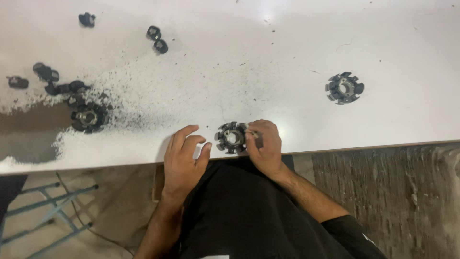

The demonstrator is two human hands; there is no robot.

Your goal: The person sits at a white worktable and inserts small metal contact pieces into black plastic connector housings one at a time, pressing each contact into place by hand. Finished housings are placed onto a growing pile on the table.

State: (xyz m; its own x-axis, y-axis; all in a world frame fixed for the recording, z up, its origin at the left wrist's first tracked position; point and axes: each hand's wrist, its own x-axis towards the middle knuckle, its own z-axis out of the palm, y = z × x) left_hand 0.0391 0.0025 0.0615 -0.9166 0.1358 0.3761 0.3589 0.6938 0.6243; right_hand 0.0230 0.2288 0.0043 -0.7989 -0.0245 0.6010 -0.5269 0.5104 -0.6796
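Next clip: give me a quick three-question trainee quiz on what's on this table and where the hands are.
1. True or false: the right hand touches the round toothed part at the table's near edge.
2. How many round toothed parts lie on the table? A) one B) three C) five
3. Which side of the table holds the dark gritty debris?

Key
1. True; the left hand rests beside it, apart.
2. B; one at the hands, one far right, one left.
3. The left.

- my left hand [184,156] rests palm down, fingers loosely curled, thumb out to the right.
- my right hand [265,144] is curled tight, fingertips pinched, forearm angling back to me.
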